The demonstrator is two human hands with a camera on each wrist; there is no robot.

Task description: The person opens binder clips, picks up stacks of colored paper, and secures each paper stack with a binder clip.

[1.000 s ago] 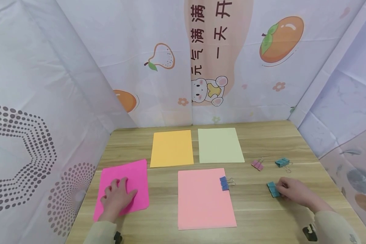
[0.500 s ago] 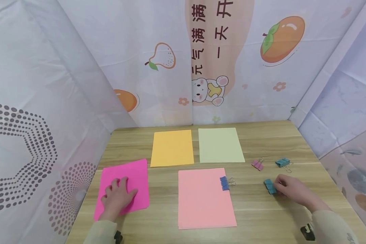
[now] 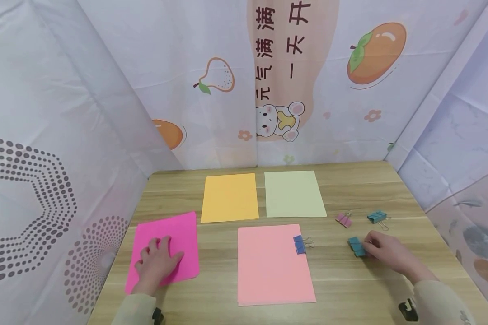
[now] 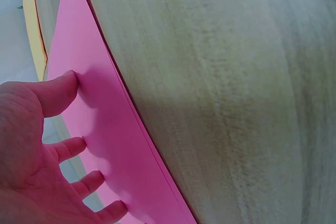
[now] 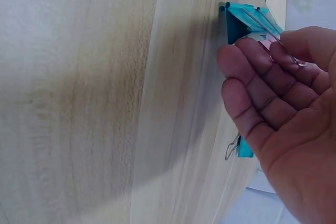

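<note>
Here, the pinched teal clip [image 3: 356, 247] points left, long axis slanting near-to-far.

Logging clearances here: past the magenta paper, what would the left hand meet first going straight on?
Probably the printed curtain: the left hand on the magenta paper points toward it, apparently passing left of the orange-yellow paper, though the exact line is uncertain.

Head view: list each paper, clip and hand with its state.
Magenta paper, flat, no clip visible
Orange paper, flat, unclipped
Pale green paper, flat, unclipped
Light pink paper, flat, clipped at right edge
Blue clip, clamped on light pink paper
Pink clip, loose
Far teal clip, loose
Near teal clip, held
Left hand, touching magenta paper
Right hand, pinching near teal clip
</note>
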